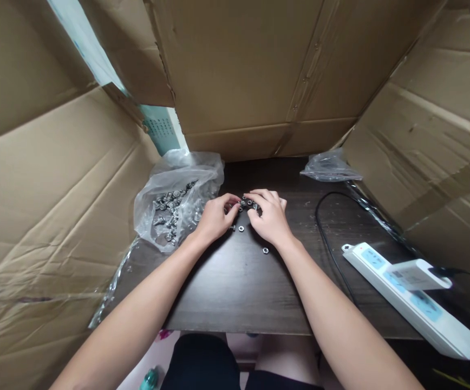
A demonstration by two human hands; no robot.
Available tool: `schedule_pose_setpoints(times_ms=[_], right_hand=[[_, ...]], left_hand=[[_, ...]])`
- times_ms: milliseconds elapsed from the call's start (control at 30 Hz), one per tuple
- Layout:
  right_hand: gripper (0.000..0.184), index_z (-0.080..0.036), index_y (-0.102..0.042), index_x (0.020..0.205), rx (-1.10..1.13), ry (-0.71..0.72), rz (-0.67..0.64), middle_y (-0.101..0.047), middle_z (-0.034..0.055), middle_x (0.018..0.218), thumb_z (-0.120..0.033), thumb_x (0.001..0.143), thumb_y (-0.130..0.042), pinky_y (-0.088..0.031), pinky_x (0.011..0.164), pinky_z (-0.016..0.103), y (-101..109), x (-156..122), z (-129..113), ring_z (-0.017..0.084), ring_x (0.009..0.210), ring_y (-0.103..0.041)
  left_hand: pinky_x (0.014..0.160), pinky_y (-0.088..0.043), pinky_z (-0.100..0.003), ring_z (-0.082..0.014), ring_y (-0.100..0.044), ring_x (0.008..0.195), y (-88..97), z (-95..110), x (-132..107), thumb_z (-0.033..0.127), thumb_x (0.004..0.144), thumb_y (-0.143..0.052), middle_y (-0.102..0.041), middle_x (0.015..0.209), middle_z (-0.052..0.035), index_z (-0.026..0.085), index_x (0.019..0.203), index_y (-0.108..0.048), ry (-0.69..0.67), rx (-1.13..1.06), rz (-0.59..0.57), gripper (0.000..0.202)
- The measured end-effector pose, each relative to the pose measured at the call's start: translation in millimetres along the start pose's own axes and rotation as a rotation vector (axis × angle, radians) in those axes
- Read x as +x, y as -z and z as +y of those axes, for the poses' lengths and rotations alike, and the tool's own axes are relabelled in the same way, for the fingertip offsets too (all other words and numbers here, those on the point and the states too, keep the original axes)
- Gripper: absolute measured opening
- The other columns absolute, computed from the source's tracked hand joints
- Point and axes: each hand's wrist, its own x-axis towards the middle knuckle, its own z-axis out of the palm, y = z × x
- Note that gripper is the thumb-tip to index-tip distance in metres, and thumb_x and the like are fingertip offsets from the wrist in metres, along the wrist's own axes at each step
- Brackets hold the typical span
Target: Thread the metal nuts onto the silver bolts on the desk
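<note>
A small pile of metal nuts and bolts [243,204] lies on the dark tabletop between my two hands. My left hand [217,218] curves around the pile's left side, its thumb and fingers apart. From the right, my right hand [271,215] reaches over the pile with fingers spread and thumb held away. Nothing shows clearly gripped in either hand, though the fingertips partly hide the small parts. One loose hex nut [241,228] sits just below the pile, beside a small bolt [233,228] near my left hand. Another nut [265,251] lies below my right hand.
An opened clear plastic bag [148,203] full of bolts [172,208] stands left of my left hand. A flat clear bag [330,167] lies at the back right. A white power strip [405,298] and black cable [320,216] occupy the right. Cardboard walls [255,70] surround the table [239,298].
</note>
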Motion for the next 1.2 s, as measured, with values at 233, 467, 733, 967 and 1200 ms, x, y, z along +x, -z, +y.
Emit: schedule_pose_setpoints(times_ms=[233, 467, 733, 967, 1200], right_hand=[[0.024, -0.020, -0.076, 0.097, 0.036, -0.004, 0.004, -0.069, 0.0086, 0.105, -0.016, 0.085, -0.055, -0.043, 0.093, 0.043, -2, 0, 6, 0.028, 0.104, -0.057], [0.016, -0.022, -0.072, 0.082, 0.145, 0.088, -0.158, -0.067, 0.0031, 0.080, -0.014, 0.085, -0.058, -0.046, 0.076, 0.035, -2, -3, -7, 0.022, 0.081, -0.060], [0.020, -0.022, -0.074, 0.104, 0.097, 0.116, -0.181, -0.069, 0.0064, 0.103, -0.018, 0.093, -0.058, -0.042, 0.087, 0.039, -16, -3, -21, 0.025, 0.100, -0.061], [0.019, -0.022, -0.076, 0.094, -0.095, 0.066, -0.295, -0.071, 0.0064, 0.102, -0.013, 0.091, -0.060, -0.036, 0.085, 0.040, -13, 44, -26, 0.028, 0.103, -0.063], [0.015, -0.021, -0.076, 0.088, -0.227, 0.070, -0.441, -0.073, 0.0102, 0.098, -0.029, 0.092, -0.065, -0.038, 0.084, 0.038, -28, 72, -58, 0.029, 0.100, -0.064]], left_hand=[[0.077, -0.055, -0.029, -0.0177, -0.071, 0.081, 8.7, 6, 3, 0.027, 0.093, -0.061, -0.076, 0.096, -0.0068, 0.017, 0.102, -0.069, 0.064, -0.037, 0.181, 0.016], [0.066, -0.053, -0.024, -0.0147, -0.066, 0.074, 19.0, 14, 7, 0.029, 0.094, -0.056, -0.069, 0.085, -0.0043, 0.018, 0.098, -0.061, 0.172, -0.305, 0.350, 0.013], [0.049, -0.043, -0.021, -0.0089, -0.049, 0.052, 26.6, 15, 13, 0.024, 0.087, -0.053, -0.055, 0.069, 0.0014, 0.019, 0.086, -0.054, 0.289, -0.612, 0.366, 0.005], [0.051, -0.047, -0.022, -0.0100, -0.051, 0.056, 33.4, 16, 17, 0.022, 0.084, -0.050, -0.054, 0.070, 0.0017, 0.020, 0.088, -0.052, 0.328, -0.678, 0.389, 0.005], [0.049, -0.048, -0.020, -0.0090, -0.051, 0.053, 36.8, 18, 17, 0.022, 0.084, -0.051, -0.054, 0.068, 0.0021, 0.018, 0.087, -0.054, 0.317, -0.732, 0.402, 0.006]])
